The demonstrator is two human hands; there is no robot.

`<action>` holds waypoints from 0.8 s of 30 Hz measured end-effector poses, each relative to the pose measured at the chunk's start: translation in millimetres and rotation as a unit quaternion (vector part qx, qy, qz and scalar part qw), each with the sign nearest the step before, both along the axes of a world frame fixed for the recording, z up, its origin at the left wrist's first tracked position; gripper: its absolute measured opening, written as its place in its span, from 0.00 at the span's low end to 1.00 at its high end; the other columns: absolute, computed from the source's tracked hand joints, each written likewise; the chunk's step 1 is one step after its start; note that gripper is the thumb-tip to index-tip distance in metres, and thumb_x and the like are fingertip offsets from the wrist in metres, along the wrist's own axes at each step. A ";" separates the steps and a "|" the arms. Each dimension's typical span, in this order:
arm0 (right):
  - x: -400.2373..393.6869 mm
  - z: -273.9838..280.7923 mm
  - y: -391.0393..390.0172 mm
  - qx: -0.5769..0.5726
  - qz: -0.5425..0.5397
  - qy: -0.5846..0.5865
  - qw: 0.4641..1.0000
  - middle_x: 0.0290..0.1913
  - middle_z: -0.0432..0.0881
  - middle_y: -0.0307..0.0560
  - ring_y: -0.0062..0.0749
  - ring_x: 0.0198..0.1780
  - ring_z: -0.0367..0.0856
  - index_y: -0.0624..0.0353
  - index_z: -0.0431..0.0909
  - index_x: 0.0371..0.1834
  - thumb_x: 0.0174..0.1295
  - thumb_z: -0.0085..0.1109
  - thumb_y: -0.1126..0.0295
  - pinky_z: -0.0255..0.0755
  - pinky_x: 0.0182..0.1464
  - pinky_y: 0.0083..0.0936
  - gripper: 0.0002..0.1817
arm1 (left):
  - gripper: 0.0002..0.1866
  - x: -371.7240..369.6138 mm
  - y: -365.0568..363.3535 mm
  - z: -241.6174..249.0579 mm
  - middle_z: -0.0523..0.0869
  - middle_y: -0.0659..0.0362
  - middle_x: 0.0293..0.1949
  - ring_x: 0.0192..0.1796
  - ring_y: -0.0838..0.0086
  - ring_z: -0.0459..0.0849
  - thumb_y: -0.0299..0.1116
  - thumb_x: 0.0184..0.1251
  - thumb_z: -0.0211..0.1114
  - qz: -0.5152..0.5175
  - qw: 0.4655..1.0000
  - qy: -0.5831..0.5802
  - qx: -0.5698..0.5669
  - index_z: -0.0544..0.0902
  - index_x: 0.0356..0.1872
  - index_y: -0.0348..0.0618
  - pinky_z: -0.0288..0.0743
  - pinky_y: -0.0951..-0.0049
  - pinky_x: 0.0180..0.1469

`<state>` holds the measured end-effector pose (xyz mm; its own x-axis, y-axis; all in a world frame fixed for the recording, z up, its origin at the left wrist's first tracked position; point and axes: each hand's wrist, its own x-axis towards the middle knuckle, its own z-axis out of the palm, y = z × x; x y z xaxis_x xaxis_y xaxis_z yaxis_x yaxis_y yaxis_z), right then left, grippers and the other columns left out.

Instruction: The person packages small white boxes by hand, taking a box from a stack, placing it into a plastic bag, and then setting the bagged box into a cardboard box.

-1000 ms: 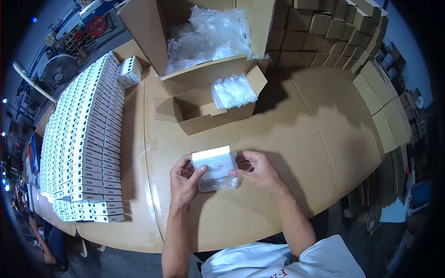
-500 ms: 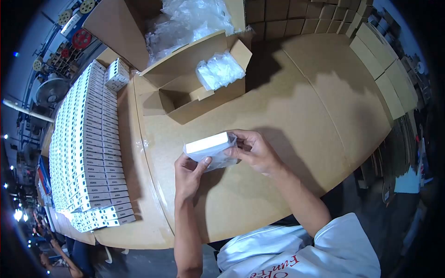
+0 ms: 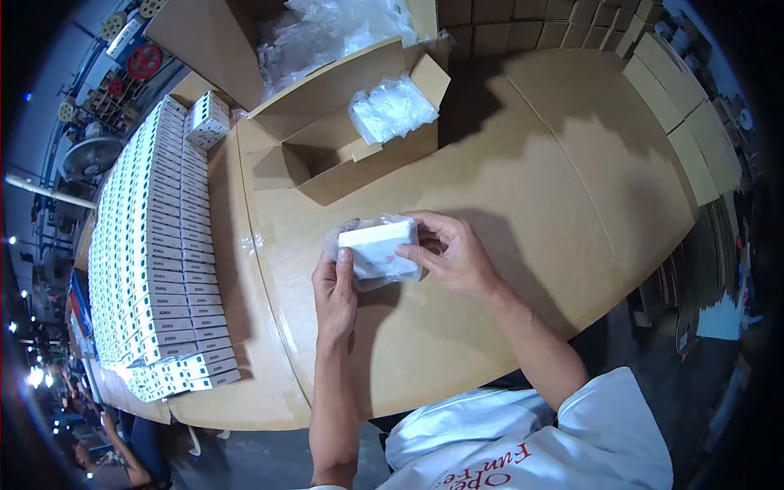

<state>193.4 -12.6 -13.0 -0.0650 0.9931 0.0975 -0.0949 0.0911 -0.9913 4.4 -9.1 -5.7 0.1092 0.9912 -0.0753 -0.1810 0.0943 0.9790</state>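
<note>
A small white box sits inside a clear plastic bag, held above the cardboard-covered table. My left hand grips its left side, thumb on the front. On the right side, my right hand holds the bagged box with thumb in front and fingers behind. Beyond my hands stands an open cardboard carton with a bundle of clear plastic bags at its right end.
Stacked white boxes form a long block on the left. At the back, a larger carton holds loose plastic bags. Brown cartons line the right and far edges of the table. A person is at lower left.
The white box has gone deeper into the bag and tilted, so its broad face now shows. Both hands have shifted slightly while keeping hold.
</note>
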 end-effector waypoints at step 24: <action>8.6 24.0 0.2 0.045 0.011 0.035 0.998 0.60 0.82 0.49 0.27 0.59 0.80 0.59 0.73 0.68 0.63 0.68 0.73 0.76 0.59 0.28 0.28 | 0.24 3.2 -3.1 -2.2 0.77 0.53 0.54 0.53 0.70 0.74 0.45 0.83 0.47 0.067 0.965 0.175 0.181 0.79 0.64 0.40 0.69 0.72 0.55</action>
